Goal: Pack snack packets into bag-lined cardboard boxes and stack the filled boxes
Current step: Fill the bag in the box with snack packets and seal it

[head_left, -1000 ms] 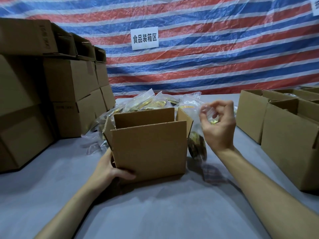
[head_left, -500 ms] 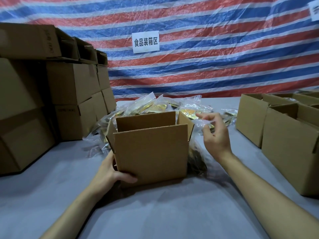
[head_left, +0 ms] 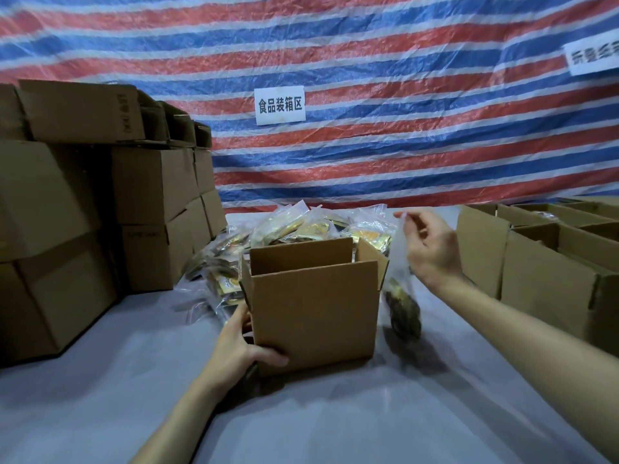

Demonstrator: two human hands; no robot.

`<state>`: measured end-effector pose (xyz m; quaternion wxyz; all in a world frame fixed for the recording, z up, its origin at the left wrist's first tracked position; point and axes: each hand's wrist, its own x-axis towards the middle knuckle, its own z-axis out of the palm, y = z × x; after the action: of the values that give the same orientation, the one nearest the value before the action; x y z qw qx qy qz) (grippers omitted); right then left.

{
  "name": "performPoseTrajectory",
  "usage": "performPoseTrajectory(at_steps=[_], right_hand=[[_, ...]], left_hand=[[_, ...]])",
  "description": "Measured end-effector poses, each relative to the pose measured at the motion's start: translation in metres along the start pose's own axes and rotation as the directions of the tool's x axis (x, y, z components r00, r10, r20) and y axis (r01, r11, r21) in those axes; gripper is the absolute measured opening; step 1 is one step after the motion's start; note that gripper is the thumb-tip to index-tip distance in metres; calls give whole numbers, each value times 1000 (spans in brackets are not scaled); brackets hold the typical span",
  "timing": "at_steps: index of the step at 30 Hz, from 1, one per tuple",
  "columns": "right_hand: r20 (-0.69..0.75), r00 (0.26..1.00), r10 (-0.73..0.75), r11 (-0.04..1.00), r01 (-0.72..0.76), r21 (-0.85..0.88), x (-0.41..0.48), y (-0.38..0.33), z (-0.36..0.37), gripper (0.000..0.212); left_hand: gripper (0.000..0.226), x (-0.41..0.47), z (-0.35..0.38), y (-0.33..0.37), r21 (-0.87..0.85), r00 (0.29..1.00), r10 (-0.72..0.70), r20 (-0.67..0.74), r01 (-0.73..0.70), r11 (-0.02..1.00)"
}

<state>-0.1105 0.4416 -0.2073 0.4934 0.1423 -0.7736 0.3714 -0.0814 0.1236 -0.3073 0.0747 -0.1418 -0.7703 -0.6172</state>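
Two hands, one held box, one dangling bag (heaped packets uncountable).

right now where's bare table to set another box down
Bare table lies between the stacked boxes and the left hand, and in front of the open box. Crowded: packet pile behind it, bag held by the right hand beside it, cartons at right.

Makeshift packing area, stacked cardboard boxes, striped tarp, wall sign
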Motion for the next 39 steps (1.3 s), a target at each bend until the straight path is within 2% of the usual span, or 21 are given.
performPoseTrajectory(at_steps=[2, 5, 12, 16, 21, 28, 31, 36, 39], right_hand=[[30, 992, -127, 987, 129, -91, 14, -13, -7, 17], [41, 947, -317, 914, 317, -253, 35, -28, -21, 17], [95, 874, -477, 786, 473, -398, 91, -75, -51, 27], [15, 901, -435, 828, 406, -385, 127, -107, -57, 37], [-70, 943, -324, 897, 283, -341, 147, -144, -42, 33], [65, 992, -111, 925, 127, -359, 140, -161, -3, 27], [109, 991, -77, 943, 108, -315, 133, -162, 9, 27], [101, 995, 2, 980, 18, -197, 135, -168, 18, 25], [139, 990, -26, 981, 52, -188, 133, -178, 25, 25]], left_hand=[[100, 0, -1, -1, -11, 1000, -1, 2, 1, 1000], [101, 0, -1, -1, -26, 1000, -5, 7, 5, 1000], [111, 1, -1, -4, -54, 1000, 7, 19, -6, 999], [112, 0, -2, -5, -52, 999, 24, 36, -22, 998], [111, 0, -2, -4, -38, 997, 46, 66, -44, 998], [117, -1, -2, -5, -57, 994, 30, 109, -23, 998], [118, 0, -2, -7, -46, 994, 30, 109, -25, 999], [118, 1, -2, -8, -56, 993, 33, 116, -26, 998], [116, 0, -2, -5, -59, 992, 31, 123, -24, 998]])
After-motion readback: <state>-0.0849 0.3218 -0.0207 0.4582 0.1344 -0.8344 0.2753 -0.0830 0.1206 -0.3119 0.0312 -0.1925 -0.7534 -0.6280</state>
